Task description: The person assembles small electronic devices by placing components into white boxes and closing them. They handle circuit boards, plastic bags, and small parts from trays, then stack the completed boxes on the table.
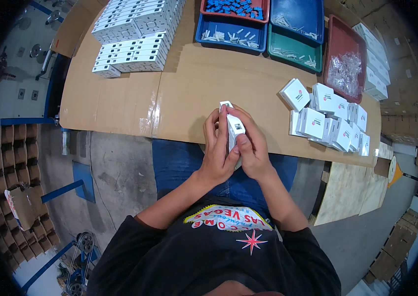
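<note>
My left hand (216, 154) and my right hand (255, 150) are closed around a white plastic housing (236, 126) from both sides, just over the table's near edge. The housing stands on its narrow edge, and a small dark rectangular opening shows near its far end. Fingers cover much of its flat faces. To the right of my hands, several small white square boxes (317, 118) with a small red mark lie in a loose pile. Stacks of white plastic pieces (135, 24) with dark slots rise at the far left of the table.
Cardboard covers the table (120, 106). At the back stand a blue tray (230, 47) of white parts, a red tray (266, 15) with blue pieces, a green tray (295, 60) of thin parts, and a dark red tray (335, 37) holding clear plastic pieces. Long white boxes (374, 64) border it.
</note>
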Demonstrator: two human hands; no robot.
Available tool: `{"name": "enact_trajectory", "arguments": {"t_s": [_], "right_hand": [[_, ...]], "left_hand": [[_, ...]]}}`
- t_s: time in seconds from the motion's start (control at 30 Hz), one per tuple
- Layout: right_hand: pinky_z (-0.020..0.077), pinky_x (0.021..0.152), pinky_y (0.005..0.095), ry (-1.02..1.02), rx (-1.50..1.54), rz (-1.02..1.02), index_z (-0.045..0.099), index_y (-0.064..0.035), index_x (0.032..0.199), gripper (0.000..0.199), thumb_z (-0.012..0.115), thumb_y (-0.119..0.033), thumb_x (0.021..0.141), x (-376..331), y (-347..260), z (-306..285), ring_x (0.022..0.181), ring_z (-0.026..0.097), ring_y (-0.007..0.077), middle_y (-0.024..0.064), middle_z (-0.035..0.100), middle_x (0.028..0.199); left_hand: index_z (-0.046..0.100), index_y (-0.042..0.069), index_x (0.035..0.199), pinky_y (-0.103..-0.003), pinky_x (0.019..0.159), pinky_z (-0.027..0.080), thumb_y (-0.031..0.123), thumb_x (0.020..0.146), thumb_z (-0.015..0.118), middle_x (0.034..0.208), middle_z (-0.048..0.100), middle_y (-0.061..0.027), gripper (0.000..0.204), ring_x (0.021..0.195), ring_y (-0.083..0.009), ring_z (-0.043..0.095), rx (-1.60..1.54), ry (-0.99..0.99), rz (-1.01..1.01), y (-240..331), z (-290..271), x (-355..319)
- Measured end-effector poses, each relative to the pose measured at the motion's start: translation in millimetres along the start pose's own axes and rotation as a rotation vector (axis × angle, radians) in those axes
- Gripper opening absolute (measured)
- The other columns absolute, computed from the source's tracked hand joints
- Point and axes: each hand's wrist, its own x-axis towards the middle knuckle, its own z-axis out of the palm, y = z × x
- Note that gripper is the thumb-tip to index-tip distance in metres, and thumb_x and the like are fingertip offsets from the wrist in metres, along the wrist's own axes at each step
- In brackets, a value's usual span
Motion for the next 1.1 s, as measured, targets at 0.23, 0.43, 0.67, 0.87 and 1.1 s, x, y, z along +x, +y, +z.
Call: {"name": "enact_trajectory", "arguments": {"t_s": [0.23, 0.43, 0.67, 0.87, 1.1], "right_hand": [[0.0404, 0.111, 0.0408, 0.075, -0.038, -0.089, 0.05, 0.0053, 0.142, 0.061, 0.038, -0.044, 0.109, -3, 8, 10, 0.133, 0.053, 0.0343, 0.0266, 0.049, 0.147], [0.0408, 0.111, 0.0443, -0.032, -0.011, 0.154, 0.051, -0.0014, 0.145, 0.058, 0.057, -0.041, 0.103, 6, -3, -8, 0.134, 0.052, 0.0388, 0.0245, 0.047, 0.151], [0.0385, 0.114, 0.0505, -0.142, -0.481, -0.134, 0.049, -0.0107, 0.152, 0.082, 0.075, -0.052, 0.086, -5, 3, -23, 0.141, 0.043, 0.0426, 0.023, 0.037, 0.16], [0.0445, 0.108, 0.0511, -0.156, -0.598, -0.317, 0.053, -0.0106, 0.149, 0.083, 0.073, -0.059, 0.084, 8, 8, -39, 0.134, 0.05, 0.0445, 0.0238, 0.042, 0.156], [0.0474, 0.104, 0.0503, -0.13, -0.496, -0.34, 0.057, -0.0047, 0.144, 0.076, 0.068, -0.058, 0.09, 4, 19, -32, 0.128, 0.054, 0.0453, 0.0273, 0.047, 0.149]], "left_hand": [[0.019, -0.006, 0.16, -0.05, 0.113, 0.033, 0.045, 0.103, 0.05, 0.149, 0.03, -0.0324, 0.083, 0.135, -0.0462, 0.037, 0.018, 0.01, 0.016, 1, 0, -1], [0.02, -0.002, 0.162, -0.041, 0.114, 0.035, 0.037, 0.107, 0.044, 0.15, 0.037, -0.024, 0.071, 0.137, -0.0333, 0.043, -0.27, 0.015, -0.192, 12, 1, 8], [0.026, 0.009, 0.162, -0.035, 0.112, 0.039, 0.039, 0.111, 0.033, 0.147, 0.047, -0.0117, 0.059, 0.133, -0.0203, 0.049, -0.907, -0.012, -0.686, 23, -14, 30], [0.041, 0.012, 0.153, -0.038, 0.105, 0.047, 0.053, 0.109, 0.036, 0.142, 0.054, -0.0092, 0.06, 0.128, -0.0186, 0.055, -1.054, -0.105, -0.92, 26, -11, 21], [0.045, 0.009, 0.147, -0.037, 0.104, 0.047, 0.054, 0.11, 0.034, 0.132, 0.06, -0.0077, 0.059, 0.123, -0.0182, 0.059, -1.037, -0.045, -0.949, 36, -6, 21]]}}
